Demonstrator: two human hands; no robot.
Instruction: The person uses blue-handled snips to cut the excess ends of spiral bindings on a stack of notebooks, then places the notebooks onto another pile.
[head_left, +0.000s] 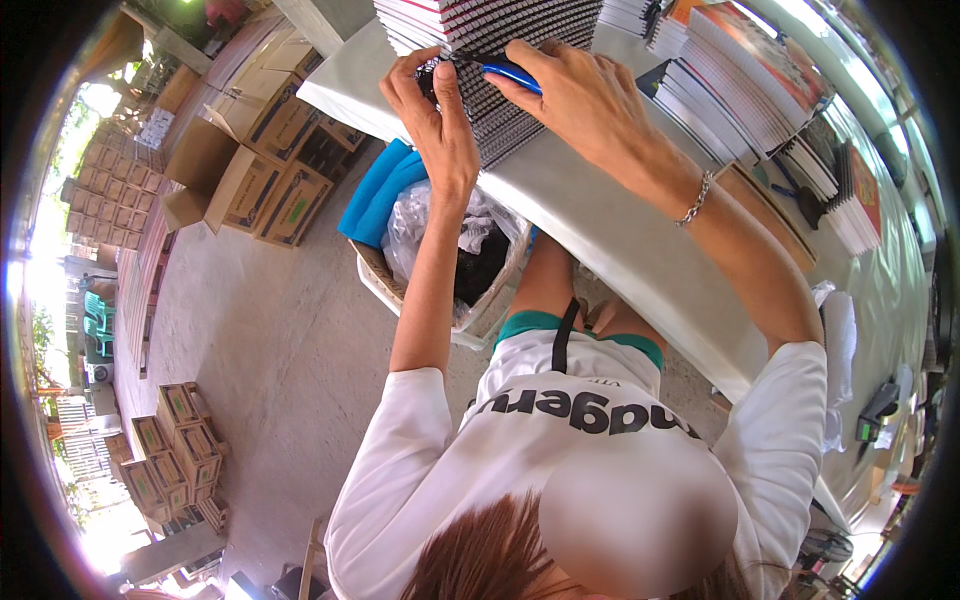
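Black wire spines: a stack of spiral-bound notebooks [500, 60] stands at the near edge of the grey counter [600, 215].
Left hand [440, 120]: fingers pinched on the spines.
Right hand [585, 95]: closed around one blue tool [510, 72], tip at the spines.
Risk: the stack may slide off the edge if pushed.
Count: two hands, one tool, several more notebook stacks [730, 90] beyond the stack.

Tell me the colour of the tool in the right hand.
Blue tool, held by the right hand; head view.
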